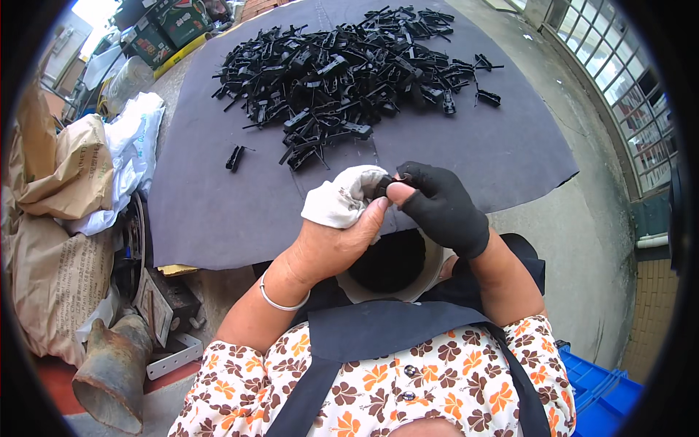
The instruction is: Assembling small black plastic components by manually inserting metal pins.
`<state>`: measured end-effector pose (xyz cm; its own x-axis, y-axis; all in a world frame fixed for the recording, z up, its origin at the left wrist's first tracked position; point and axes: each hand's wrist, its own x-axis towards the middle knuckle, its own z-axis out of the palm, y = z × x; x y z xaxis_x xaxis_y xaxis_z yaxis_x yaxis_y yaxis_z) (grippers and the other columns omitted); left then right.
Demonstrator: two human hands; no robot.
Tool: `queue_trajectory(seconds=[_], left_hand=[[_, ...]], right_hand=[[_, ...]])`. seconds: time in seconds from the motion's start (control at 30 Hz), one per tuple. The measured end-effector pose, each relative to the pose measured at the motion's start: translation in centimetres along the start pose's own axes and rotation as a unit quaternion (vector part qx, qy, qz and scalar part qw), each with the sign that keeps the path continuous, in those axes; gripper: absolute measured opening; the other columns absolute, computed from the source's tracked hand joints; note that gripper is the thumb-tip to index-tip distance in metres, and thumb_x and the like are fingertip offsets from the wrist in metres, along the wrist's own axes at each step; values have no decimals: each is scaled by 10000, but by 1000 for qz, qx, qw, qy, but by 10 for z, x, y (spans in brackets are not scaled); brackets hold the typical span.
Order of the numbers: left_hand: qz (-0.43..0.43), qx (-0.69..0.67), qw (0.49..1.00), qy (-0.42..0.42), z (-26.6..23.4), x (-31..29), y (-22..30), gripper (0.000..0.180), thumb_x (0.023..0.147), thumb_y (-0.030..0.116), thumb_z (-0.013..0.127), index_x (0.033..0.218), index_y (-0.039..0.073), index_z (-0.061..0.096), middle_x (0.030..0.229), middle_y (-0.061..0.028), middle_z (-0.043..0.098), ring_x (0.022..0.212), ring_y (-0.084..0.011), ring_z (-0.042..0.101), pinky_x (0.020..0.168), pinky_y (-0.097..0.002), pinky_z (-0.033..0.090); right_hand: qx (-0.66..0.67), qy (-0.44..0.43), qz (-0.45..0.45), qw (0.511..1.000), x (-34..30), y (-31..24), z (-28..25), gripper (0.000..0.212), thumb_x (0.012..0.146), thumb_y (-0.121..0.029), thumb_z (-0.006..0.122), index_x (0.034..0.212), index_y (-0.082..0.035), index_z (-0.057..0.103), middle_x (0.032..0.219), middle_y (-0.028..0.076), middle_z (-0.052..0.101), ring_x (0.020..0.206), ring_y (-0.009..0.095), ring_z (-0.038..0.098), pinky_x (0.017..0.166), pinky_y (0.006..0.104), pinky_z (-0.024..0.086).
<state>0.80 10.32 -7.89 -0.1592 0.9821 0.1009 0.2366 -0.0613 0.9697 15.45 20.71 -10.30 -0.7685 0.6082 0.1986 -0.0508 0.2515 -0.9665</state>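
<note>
My left hand [336, 231], with a white cloth [341, 198] wrapped over its fingers, is closed on a small black plastic part [384, 187]. My right hand [450, 211] wears a black glove that leaves the thumb tip bare. Its thumb and fingers pinch the same part from the other side, and the grip hides most of it. Just below both hands stands a pale round bucket [437, 256] with a dark inside. Beyond them, a large heap of similar black plastic parts [342, 73] covers the far half of the grey table [480, 160].
One loose black part [234, 158] lies left of the heap. Brown paper sacks [54, 269] and a white plastic bag [135, 146] crowd the left side, with a rusty pipe [109, 379] below them. A blue crate [601, 393] is at the lower right, and a barred window [619, 80] stands far right.
</note>
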Motion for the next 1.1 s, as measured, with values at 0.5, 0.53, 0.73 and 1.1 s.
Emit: queue_trajectory(seconds=[0.5, 0.53, 0.73, 1.1], left_hand=[[189, 258, 939, 125, 11, -7, -14, 227, 820, 1, 601, 1043, -33, 579, 867, -106, 653, 762, -165, 625, 711, -268, 492], [168, 201, 958, 119, 10, -9, -17, 239, 826, 7, 603, 1060, -29, 569, 880, -97, 645, 754, -159, 617, 707, -267, 491], [-46, -171, 982, 63, -5, -11, -9, 252, 912, 69, 497, 1146, -12, 451, 834, -30, 579, 648, -49, 476, 571, -207, 424], [-73, -99, 992, -31, 3, -15, -7, 243, 901, 72, 464, 1131, -3, 449, 751, -8, 523, 566, -22, 421, 512, -180, 373]], right_hand=[[47, 0, 26, 999, -4, 6, 18, 179, 912, -125, 509, 917, 25, 606, 763, 53, 613, 681, 102, 493, 672, 256, 434], [48, -3, 25, 999, -3, 5, 16, 179, 912, -125, 509, 917, 25, 606, 763, 53, 613, 681, 102, 493, 672, 256, 434], [-188, -58, 32, 980, -5, 2, 3, 142, 828, -83, 634, 945, -3, 627, 773, 75, 632, 635, 104, 522, 609, 255, 447], [-3, -51, 48, 998, -3, 1, 2, 131, 780, -80, 695, 864, -4, 631, 702, -32, 572, 659, 44, 488, 593, 223, 428]])
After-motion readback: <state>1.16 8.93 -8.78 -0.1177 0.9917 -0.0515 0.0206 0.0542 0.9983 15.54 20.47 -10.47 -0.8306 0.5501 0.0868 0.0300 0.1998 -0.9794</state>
